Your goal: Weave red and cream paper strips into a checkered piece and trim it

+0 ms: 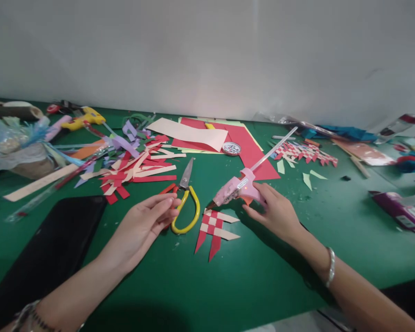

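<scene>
My right hand is around the handle of a pink hot glue gun, with a clear glue stick jutting from its back. The nozzle points down at the top corner of a small woven piece of red and cream paper strips, which lies flat with pointed ends. My left hand is closed, thumb against fingertips; anything between them is hidden. Beside and partly behind those fingers lie scissors with yellow and red handles, blades pointing away from me.
Red and cream paper strips are heaped at the left, near a yellow glue gun. A black flat object lies front left. Red paper lies behind, a woven strip at back right, and a purple device far right.
</scene>
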Demonstrator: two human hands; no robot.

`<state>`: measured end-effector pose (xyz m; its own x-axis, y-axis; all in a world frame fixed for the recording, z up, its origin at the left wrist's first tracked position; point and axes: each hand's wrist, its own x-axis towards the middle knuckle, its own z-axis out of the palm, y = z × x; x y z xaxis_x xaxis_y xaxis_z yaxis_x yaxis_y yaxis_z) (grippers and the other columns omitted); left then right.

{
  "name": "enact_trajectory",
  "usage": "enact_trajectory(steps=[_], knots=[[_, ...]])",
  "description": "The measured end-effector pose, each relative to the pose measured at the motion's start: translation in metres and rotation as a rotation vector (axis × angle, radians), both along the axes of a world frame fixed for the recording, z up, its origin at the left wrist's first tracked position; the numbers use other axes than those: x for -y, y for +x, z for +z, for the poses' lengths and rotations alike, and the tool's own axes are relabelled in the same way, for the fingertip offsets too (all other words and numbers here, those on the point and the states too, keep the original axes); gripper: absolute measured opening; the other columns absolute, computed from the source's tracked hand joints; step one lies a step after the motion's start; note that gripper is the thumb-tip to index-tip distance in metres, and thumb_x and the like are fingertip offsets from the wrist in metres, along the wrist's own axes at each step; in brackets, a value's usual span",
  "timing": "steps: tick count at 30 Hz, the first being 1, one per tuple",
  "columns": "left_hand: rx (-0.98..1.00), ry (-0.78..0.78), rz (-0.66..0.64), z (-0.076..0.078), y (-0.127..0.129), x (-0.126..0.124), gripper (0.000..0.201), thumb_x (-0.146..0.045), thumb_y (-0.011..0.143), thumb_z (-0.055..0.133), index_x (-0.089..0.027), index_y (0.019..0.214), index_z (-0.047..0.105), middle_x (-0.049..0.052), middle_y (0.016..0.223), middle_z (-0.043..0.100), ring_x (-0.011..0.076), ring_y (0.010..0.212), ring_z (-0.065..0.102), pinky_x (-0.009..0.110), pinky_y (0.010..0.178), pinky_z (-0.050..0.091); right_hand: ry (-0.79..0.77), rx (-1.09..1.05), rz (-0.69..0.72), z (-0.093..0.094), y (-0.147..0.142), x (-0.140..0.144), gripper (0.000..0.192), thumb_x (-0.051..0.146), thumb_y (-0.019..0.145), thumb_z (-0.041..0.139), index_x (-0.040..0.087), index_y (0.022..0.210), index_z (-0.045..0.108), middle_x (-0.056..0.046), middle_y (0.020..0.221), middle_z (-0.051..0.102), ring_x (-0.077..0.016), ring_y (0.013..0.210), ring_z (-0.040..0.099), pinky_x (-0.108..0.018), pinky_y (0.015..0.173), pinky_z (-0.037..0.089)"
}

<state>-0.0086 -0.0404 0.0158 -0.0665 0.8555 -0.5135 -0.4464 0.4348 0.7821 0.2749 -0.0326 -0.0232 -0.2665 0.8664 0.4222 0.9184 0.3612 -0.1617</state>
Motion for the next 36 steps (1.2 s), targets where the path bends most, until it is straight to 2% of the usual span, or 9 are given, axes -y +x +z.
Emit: enact_trajectory(steps=[10, 16, 19, 23, 25, 30, 36], knots=[[0.030, 0.054, -0.038, -0.004, -0.003, 0.002, 0.006, -0.013, 0.070, 0.073, -0.019, 0.069, 0.073, 0.000, 0.069, 0.072, 0.0068, 0.057, 0.064, 0.012, 0.055, 0.053, 0.030, 0.037, -0.001, 0.000, 0.000, 0.000, 0.040, 0.045, 0.084, 0.047, 0.016, 0.109, 0.055, -0.008, 0.087, 0.065, -0.0198, 0.071, 0.062, -0.027, 0.056, 0.046], [-0.048, 0.111, -0.098, -0.009, -0.004, 0.003, 0.011, -0.023, 0.064, 0.078, -0.020, 0.073, 0.073, 0.002, 0.075, 0.072, 0.0095, 0.062, 0.065, 0.015, 0.060, 0.053, 0.035, 0.064, -0.015, 0.002, -0.001, 0.001, 0.039, 0.044, 0.085, 0.046, 0.015, 0.109, 0.056, -0.008, 0.084, 0.064, -0.0185, 0.066, 0.061, -0.026, 0.053, 0.043], [-0.210, 0.179, -0.206, -0.009, -0.003, 0.008, 0.015, -0.031, 0.064, 0.077, -0.020, 0.074, 0.073, 0.003, 0.074, 0.073, 0.0129, 0.060, 0.065, 0.020, 0.060, 0.053, 0.018, 0.064, -0.024, 0.003, -0.001, 0.001, 0.040, 0.044, 0.084, 0.046, 0.015, 0.111, 0.055, -0.008, 0.086, 0.064, -0.0190, 0.068, 0.061, -0.026, 0.054, 0.043], [-0.437, 0.258, -0.449, -0.006, 0.005, 0.018, 0.013, -0.033, 0.067, 0.072, -0.021, 0.072, 0.073, 0.003, 0.056, 0.069, 0.0157, 0.053, 0.064, 0.022, 0.054, 0.051, 0.010, 0.075, -0.026, 0.003, -0.001, 0.001, 0.038, 0.042, 0.084, 0.047, 0.016, 0.110, 0.056, -0.008, 0.087, 0.064, -0.0191, 0.068, 0.061, -0.026, 0.054, 0.043], [-0.499, 0.299, -0.527, -0.005, 0.010, 0.023, 0.011, -0.031, 0.069, 0.069, -0.021, 0.071, 0.073, 0.002, 0.054, 0.068, 0.0155, 0.050, 0.064, 0.021, 0.051, 0.049, 0.024, 0.080, -0.023, 0.003, -0.001, 0.001, 0.037, 0.041, 0.084, 0.047, 0.015, 0.109, 0.056, -0.008, 0.086, 0.064, -0.0188, 0.068, 0.061, -0.026, 0.053, 0.042], [-0.646, 0.459, -0.603, -0.008, 0.015, 0.029, 0.010, -0.028, 0.072, 0.066, -0.023, 0.067, 0.074, 0.000, 0.058, 0.069, 0.0142, 0.049, 0.063, 0.019, 0.050, 0.048, 0.031, 0.075, -0.020, 0.003, -0.001, 0.001, 0.038, 0.041, 0.084, 0.048, 0.015, 0.110, 0.057, -0.008, 0.086, 0.064, -0.0187, 0.068, 0.061, -0.026, 0.054, 0.043], [-0.717, 0.568, -0.656, -0.011, 0.014, 0.029, 0.012, -0.027, 0.075, 0.064, -0.025, 0.071, 0.075, 0.000, 0.064, 0.072, 0.0135, 0.049, 0.063, 0.019, 0.051, 0.048, -0.005, 0.055, -0.034, 0.003, -0.001, 0.002, 0.039, 0.044, 0.084, 0.047, 0.016, 0.110, 0.057, -0.008, 0.087, 0.064, -0.0196, 0.070, 0.061, -0.027, 0.055, 0.043]])
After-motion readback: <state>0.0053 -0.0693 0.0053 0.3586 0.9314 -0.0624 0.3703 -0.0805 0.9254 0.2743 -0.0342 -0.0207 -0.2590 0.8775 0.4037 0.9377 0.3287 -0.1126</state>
